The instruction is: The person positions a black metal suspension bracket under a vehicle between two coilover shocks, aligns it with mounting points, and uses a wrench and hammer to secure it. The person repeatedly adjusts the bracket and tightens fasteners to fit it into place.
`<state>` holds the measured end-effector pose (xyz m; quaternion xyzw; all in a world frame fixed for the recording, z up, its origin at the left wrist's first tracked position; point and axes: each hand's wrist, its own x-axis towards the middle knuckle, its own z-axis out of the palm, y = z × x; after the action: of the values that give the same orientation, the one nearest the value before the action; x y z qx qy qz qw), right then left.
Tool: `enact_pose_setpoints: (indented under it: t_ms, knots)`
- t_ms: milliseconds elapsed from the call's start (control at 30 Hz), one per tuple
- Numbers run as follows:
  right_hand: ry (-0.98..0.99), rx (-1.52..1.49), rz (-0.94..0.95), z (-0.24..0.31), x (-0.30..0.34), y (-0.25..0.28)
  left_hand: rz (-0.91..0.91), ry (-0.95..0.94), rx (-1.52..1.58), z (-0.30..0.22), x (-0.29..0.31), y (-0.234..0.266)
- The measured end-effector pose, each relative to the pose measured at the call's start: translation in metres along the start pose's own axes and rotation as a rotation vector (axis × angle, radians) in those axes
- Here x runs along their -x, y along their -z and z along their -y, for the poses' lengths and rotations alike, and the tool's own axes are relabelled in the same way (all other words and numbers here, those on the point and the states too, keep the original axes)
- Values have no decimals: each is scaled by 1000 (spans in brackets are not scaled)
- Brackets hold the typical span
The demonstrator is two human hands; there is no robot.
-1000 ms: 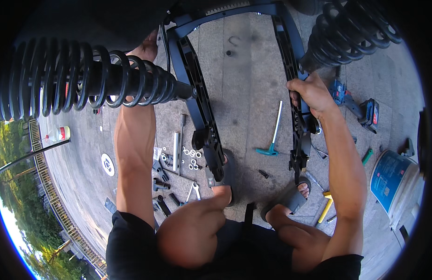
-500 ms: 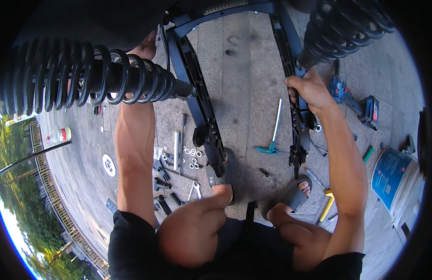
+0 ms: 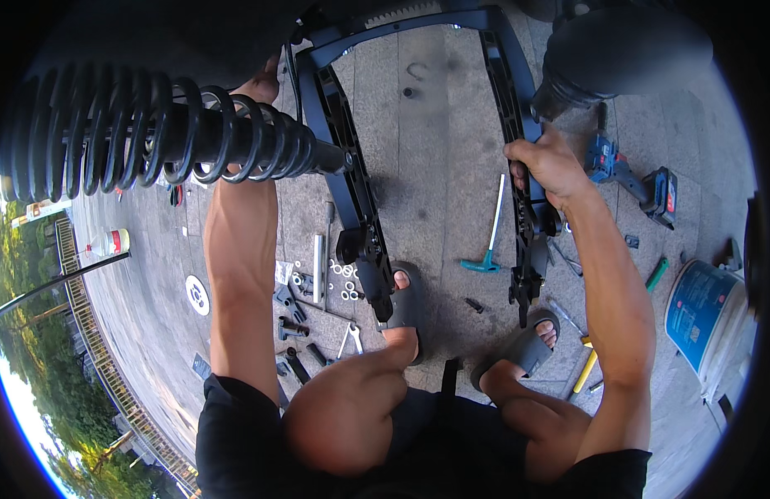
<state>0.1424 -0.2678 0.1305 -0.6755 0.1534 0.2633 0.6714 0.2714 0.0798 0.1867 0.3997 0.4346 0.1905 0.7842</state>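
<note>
My right hand (image 3: 551, 166) is closed around the right leg of a black U-shaped metal frame (image 3: 385, 32), thumb across its inner side. The frame's two legs point toward my feet, with brackets at their ends. Across the upper left lies a black coil-spring shock absorber (image 3: 206, 137), its narrow end meeting the left leg. Beyond the spring, my left hand (image 3: 259, 88) shows only in part at the dark bulk above, and its fingers are mostly hidden. A dark, smooth, blurred shape (image 3: 626, 54) fills the upper right, beside the right leg.
A green T-handle wrench (image 3: 483, 264) lies between the frame's legs. Washers (image 3: 349, 291), wrenches (image 3: 350, 337) and dark fittings lie left of my feet. To the right are a blue cordless power tool (image 3: 630, 179), a yellow-handled hammer (image 3: 584, 370) and a bucket (image 3: 701, 312).
The frame's leg ends have swung slightly left. At the upper right, the coils seen before now appear as a smooth, blurred dark shape. My right hand keeps its hold.
</note>
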Motion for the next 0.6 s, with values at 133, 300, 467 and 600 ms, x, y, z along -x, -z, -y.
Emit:
enact_pose_setpoints:
  t_ms: [133,300,467,600]
  knots:
    - [8,15,14,-2,-4,1,-77,2,4,-2,5,-4]
    - [22,43,43,-2,-12,9,-41,4,82,-2,-12,1]
    - [16,75,11,-2,-12,10,344,-137,-26,2,-40,22]
    - [69,67,-10,-4,-8,4,523,-268,-71,12,-47,63]
